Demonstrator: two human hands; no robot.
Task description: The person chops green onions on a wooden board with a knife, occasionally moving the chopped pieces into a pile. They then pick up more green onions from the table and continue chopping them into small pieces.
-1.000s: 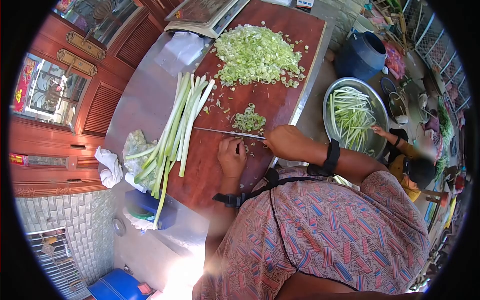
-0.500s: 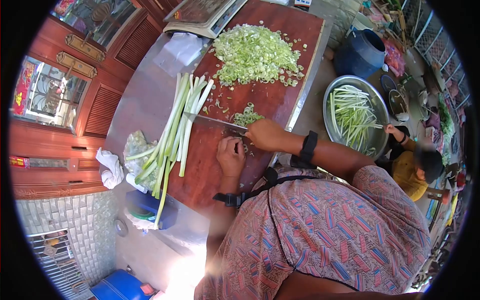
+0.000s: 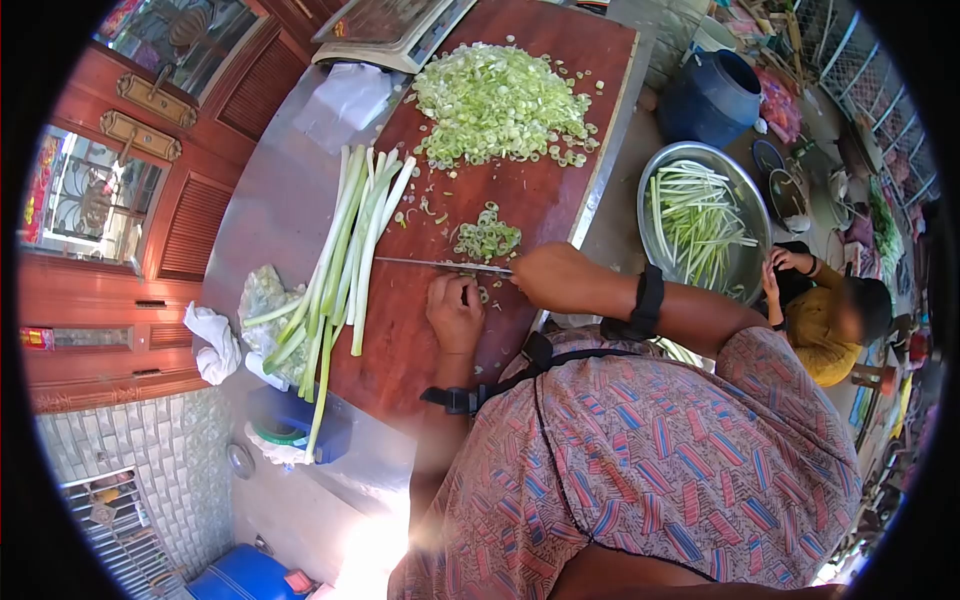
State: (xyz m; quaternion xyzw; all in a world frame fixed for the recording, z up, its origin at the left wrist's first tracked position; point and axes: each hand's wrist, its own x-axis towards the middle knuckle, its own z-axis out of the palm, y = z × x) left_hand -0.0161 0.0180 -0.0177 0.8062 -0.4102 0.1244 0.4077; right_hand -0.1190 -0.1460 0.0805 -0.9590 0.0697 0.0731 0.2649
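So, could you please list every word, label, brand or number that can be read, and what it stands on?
No text can be read.
Red strip on the door: too small.
Red print at the door's glass: blurred.
Scale: no lettering legible.
Knife: no marking visible.

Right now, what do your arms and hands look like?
My left hand and right hand wear no gloves. A black strap circles my left wrist, a black band my right. My right sleeve is short, with pink and blue patches.
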